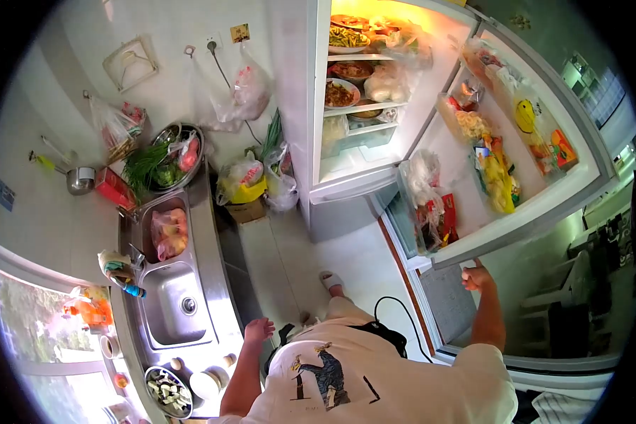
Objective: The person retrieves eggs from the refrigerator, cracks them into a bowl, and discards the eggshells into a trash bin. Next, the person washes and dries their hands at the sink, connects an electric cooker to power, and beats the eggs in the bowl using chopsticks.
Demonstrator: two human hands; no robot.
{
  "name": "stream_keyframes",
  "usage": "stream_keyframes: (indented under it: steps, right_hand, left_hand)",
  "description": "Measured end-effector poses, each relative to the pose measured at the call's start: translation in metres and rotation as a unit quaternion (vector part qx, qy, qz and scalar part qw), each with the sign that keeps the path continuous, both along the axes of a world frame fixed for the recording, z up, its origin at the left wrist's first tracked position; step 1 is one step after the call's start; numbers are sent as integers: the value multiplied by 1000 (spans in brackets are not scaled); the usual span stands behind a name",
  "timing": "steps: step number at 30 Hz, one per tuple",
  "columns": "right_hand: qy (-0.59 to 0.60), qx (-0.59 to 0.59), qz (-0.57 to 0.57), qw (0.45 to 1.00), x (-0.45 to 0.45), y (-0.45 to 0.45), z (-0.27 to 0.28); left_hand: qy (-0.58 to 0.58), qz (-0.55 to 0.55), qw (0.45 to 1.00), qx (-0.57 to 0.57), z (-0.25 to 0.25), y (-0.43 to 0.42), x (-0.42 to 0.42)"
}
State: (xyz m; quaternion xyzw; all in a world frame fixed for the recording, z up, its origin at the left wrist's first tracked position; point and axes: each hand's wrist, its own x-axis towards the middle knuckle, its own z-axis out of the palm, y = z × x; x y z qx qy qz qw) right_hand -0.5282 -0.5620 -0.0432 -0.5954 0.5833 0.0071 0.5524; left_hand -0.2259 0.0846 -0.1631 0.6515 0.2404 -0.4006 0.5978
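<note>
The refrigerator door (544, 205) stands swung wide on the right. My right hand (478, 277) is at its lower edge, with one finger reaching up against the edge and the other fingers curled. Inside the lit refrigerator (360, 159), plates of food (340, 93) and bagged items sit on the shelves. The door racks hold several packages, including a yellow bag (498, 180) and a red packet (448, 220). My left hand (259, 329) hangs near the counter edge, fingers loosely bent and slightly apart, holding nothing.
On the left, a double sink (173, 304) has a pink bag of round produce (169, 234) in one basin. A bowl of cut pieces (168, 392) sits on the counter. Bagged vegetables (240, 180) stand on the floor beside the refrigerator. A black cable (403, 302) loops near my body.
</note>
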Motion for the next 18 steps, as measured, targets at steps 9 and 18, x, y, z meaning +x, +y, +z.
stream_keyframes:
  steps: [9,18]
  right_hand:
    - [134,86,286,945,81,61,-2]
    - [59,34,518,853,217,126,-12]
  left_hand:
    - [1,33,999,-37,-26,-5,1]
    - [-18,139,990,-13,-14,6,-30]
